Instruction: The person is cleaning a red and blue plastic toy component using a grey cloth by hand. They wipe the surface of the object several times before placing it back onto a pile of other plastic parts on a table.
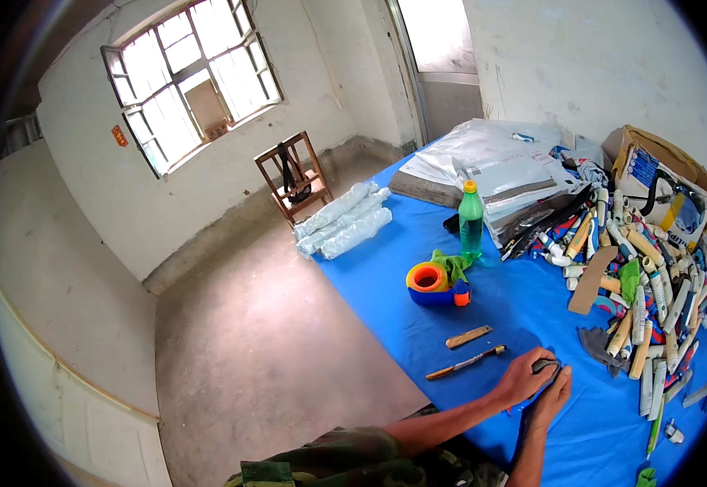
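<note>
Above the near part of a table covered in blue cloth point(384, 304), my left hand point(527, 374) presses a dark grey cloth point(545, 365) against a small object with blue and white parts, mostly hidden by my fingers. My right hand point(553, 394) grips that object from the other side, close beside the left. To the left of both hands lie a brush point(466, 363) with a slim handle and a short, flat brown strip point(469, 336). Farther off stands a tape dispenser point(435, 295) with a roll of tape point(426, 277), a green cloth point(451, 265) touching it.
A large heap of electric toothbrush handles point(639, 292) covers the right side, with a cardboard box point(664, 182) behind. A green bottle point(470, 222) stands near stacked plastic bags point(487, 164). Wrapped rolls point(344, 222) lie at the far left corner; a wooden chair point(295, 176) is beyond.
</note>
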The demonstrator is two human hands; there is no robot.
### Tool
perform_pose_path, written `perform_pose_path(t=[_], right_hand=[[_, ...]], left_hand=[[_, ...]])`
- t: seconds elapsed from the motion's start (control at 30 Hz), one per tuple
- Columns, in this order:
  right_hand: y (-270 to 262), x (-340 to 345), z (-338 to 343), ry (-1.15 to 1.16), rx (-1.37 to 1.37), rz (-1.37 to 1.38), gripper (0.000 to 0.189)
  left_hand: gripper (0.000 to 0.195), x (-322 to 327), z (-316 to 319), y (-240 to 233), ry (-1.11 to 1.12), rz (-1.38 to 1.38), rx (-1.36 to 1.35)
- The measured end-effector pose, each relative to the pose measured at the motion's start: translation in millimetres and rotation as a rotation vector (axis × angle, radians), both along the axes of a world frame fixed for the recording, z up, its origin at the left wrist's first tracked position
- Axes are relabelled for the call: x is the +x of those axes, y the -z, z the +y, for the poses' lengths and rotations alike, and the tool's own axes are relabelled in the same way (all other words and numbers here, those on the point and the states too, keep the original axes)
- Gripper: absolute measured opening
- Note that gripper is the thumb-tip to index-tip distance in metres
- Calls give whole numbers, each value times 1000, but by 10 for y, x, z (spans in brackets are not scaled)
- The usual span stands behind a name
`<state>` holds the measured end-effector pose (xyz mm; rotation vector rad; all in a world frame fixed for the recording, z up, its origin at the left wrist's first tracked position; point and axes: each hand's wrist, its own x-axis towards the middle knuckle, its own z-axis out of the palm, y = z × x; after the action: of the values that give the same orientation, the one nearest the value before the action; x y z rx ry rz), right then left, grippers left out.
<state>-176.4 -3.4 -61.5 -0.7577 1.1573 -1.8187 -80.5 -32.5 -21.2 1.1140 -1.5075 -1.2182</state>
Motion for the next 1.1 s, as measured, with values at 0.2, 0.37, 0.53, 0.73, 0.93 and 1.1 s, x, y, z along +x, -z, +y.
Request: perform_pose_path(t=[0.2, 0.37, 0.53, 0.73, 0.93, 1.1], right_hand=[[28, 64, 54, 15, -18, 368, 33], [144, -56, 92, -206, -36, 261, 36], [114, -69, 92, -151, 32, 387, 44], [-80, 82, 79, -210, -33, 233, 33], [-33, 144, 100, -181, -28, 181, 37], [-29, 123, 116, -185, -5, 217, 38]], left_hand=[[25, 38, -66, 152, -64, -28, -210], [28, 139, -120, 178, -105, -5, -221], [19, 247, -184, 139, -20, -7, -280], [21, 293, -210, 6, 39, -67, -358], [22, 252, -219, 154, 39, -74, -449], [19, 275, -271, 179, 100, -89, -425]])
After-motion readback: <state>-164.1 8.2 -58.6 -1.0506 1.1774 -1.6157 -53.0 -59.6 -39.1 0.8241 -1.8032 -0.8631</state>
